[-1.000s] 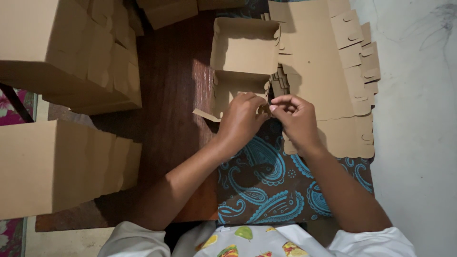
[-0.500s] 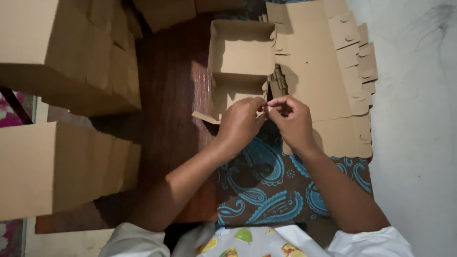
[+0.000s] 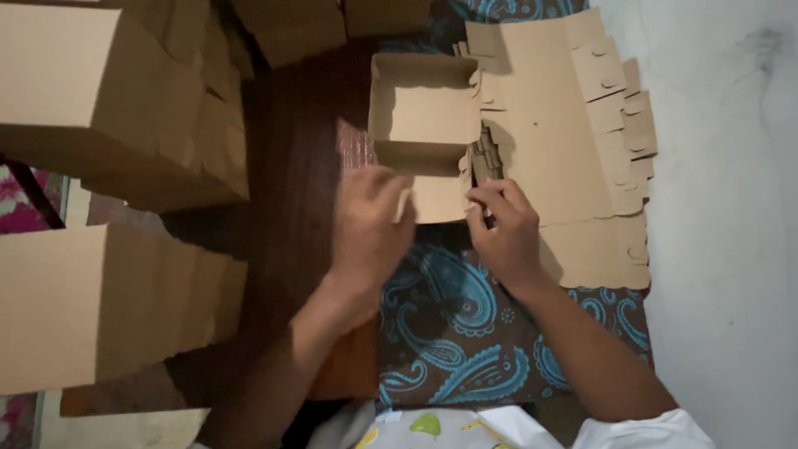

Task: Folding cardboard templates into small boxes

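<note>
At the far left, stacks of folded brown cartons (image 3: 108, 108) crowd the dark wooden tabletop (image 3: 291, 166). Next comes the left hand (image 3: 370, 229), fingers curled onto the near-left edge of a small cardboard box (image 3: 424, 125) — plain brown, open-topped, shallow, its front flap laid flat toward the person. On that flap's right edge the right hand (image 3: 503, 229) pinches with thumb and fingertips. Beyond lies a pile of flat box blanks (image 3: 573, 141) with notched tabs — resting on blue paisley cloth (image 3: 457, 333).
</note>
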